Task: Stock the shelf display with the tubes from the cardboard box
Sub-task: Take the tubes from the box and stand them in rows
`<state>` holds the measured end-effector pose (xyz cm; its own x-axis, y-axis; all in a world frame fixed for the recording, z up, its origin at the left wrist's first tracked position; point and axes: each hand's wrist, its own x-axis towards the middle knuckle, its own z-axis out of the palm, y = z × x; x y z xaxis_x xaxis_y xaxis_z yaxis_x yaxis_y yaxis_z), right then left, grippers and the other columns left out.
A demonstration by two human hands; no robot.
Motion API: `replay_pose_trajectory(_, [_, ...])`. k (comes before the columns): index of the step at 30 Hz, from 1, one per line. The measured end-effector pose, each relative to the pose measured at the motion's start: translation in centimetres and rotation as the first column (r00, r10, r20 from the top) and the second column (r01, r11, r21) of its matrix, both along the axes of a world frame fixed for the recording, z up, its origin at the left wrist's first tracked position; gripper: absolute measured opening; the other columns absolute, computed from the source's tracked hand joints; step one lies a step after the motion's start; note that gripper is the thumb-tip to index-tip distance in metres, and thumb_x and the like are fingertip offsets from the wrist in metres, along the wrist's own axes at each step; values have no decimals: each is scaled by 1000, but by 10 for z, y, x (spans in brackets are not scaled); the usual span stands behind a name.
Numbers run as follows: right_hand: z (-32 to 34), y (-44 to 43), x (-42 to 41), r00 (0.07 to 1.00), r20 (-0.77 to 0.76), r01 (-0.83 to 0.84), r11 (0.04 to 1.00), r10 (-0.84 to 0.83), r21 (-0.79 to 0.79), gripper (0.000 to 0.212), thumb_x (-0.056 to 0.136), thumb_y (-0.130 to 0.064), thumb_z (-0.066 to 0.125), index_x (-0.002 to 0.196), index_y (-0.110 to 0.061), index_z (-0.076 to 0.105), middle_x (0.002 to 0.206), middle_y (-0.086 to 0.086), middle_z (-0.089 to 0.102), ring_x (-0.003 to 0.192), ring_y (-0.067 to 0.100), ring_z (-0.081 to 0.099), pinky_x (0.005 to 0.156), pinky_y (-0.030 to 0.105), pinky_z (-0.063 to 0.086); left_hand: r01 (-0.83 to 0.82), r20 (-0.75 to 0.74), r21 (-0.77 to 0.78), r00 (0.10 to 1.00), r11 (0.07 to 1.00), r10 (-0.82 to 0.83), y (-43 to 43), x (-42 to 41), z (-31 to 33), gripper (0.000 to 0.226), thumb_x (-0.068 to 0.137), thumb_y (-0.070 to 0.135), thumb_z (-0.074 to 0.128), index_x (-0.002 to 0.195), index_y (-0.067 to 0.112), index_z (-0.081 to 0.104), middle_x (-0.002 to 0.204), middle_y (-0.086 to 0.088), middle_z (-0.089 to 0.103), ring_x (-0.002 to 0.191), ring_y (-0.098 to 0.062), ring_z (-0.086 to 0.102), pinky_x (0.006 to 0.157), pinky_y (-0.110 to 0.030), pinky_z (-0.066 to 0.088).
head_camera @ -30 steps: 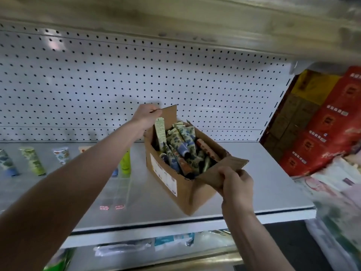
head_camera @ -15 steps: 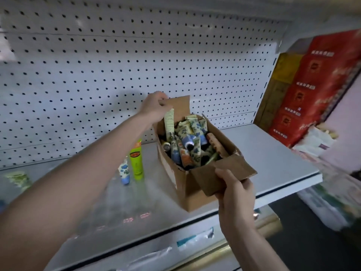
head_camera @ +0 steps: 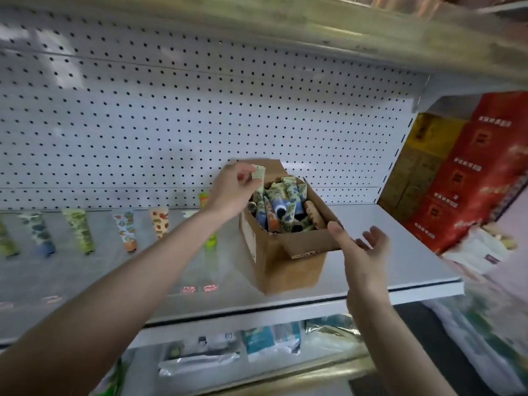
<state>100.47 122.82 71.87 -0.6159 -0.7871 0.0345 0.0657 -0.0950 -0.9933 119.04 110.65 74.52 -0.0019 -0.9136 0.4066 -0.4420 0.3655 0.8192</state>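
Note:
An open cardboard box [head_camera: 288, 262] stands on the grey shelf [head_camera: 371, 241], packed with several patterned tubes [head_camera: 281, 208] standing on end. My left hand [head_camera: 234, 190] is at the box's far left corner and pinches the flat top end of a pale green tube [head_camera: 258, 178] that still stands in the box. My right hand [head_camera: 361, 248] hovers just right of the box's front flap, fingers spread and holding nothing. Several tubes [head_camera: 80, 230] stand in a row on the shelf to the left, and a bright green one [head_camera: 211, 240] shows behind my left forearm.
A white pegboard wall [head_camera: 200, 124] backs the shelf, and an upper shelf [head_camera: 343, 30] overhangs it. Red and yellow cartons [head_camera: 468, 178] are stacked at the right. Bagged goods [head_camera: 257, 344] lie on the shelf below. Bare shelf [head_camera: 400, 252] lies right of the box.
My right hand has let go of the box's front flap and opened beside it. My left hand keeps its pinch on the pale green tube. The view has swung, bringing the row of tubes in.

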Motion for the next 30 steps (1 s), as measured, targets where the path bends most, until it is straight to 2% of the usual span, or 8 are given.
replay_pose_trajectory(3, [12, -5, -10, 987, -159, -19, 1000, 19, 1, 61, 77, -34, 75, 129, -19, 47, 124, -3, 42, 114, 9, 42, 93, 28, 36, -5, 70, 12, 998, 1000, 4, 22, -6, -9, 31, 88, 23, 61, 118, 16, 58, 122, -1, 56, 113, -13, 52, 98, -28, 41])
replay_pose_trajectory(7, [29, -15, -16, 957, -288, -47, 999, 42, -11, 32, 79, -27, 73, 109, -18, 64, 113, -2, 60, 112, 13, 54, 94, 31, 44, -2, 82, 1, 997, 1000, 2, 38, -7, -15, 32, 88, 21, 62, 119, 13, 58, 125, -2, 56, 115, -13, 51, 101, -28, 40])
replay_pose_trajectory(12, [59, -34, -4, 923, -356, -169, 985, 150, -24, 14, 79, -18, 73, 92, -14, 69, 78, -9, 65, 69, -2, 58, 57, 5, 42, -7, 144, 21, 990, 1000, 4, 41, 1, -25, 37, 87, 24, 63, 122, 14, 56, 127, -1, 54, 116, -13, 50, 98, -23, 35])
replay_pose_trajectory(16, [70, -61, 19, 864, -401, -303, 951, 303, 65, 7, 77, -16, 74, 81, -16, 69, 74, -6, 65, 68, 6, 58, 66, 17, 46, 10, 116, 45, 993, 999, -15, 33, 14, -26, 36, 87, 22, 64, 121, 12, 57, 124, -2, 57, 114, -13, 52, 97, -24, 39])
replay_pose_trajectory(21, [73, -105, 41, 715, -539, -311, 893, 445, 325, 11, 75, -13, 74, 69, -9, 65, 62, 0, 57, 60, 12, 50, 61, 21, 42, 92, 98, 51, 990, 994, -97, 30, 31, -26, 34, 88, 20, 62, 121, 12, 57, 121, 1, 57, 109, -10, 52, 99, -27, 41])
replay_pose_trajectory(24, [66, -126, 43, 635, -589, -241, 853, 499, 463, 33, 75, -15, 73, 92, 12, 64, 70, 12, 55, 66, 19, 49, 64, 28, 40, 135, 80, 50, 987, 990, -138, 28, 36, -30, 33, 88, 17, 61, 121, 12, 57, 116, 4, 57, 107, -9, 52, 99, -28, 43])
replay_pose_trajectory(28, [58, -138, 45, 557, -636, -167, 822, 535, 545, 40, 76, -18, 74, 102, 11, 64, 102, 23, 67, 92, 32, 64, 86, 42, 50, 128, 56, 29, 990, 991, -129, 25, 37, -38, 30, 87, 15, 63, 117, 12, 59, 111, 0, 60, 102, -10, 56, 90, -21, 47])
replay_pose_trajectory(30, [58, -142, 48, 529, -652, -146, 815, 544, 561, 39, 76, -19, 74, 101, 10, 65, 104, 22, 67, 98, 32, 62, 85, 42, 50, 115, 32, 28, 993, 993, -116, 24, 36, -40, 28, 86, 16, 63, 114, 13, 60, 110, 0, 61, 101, -11, 57, 89, -25, 49])
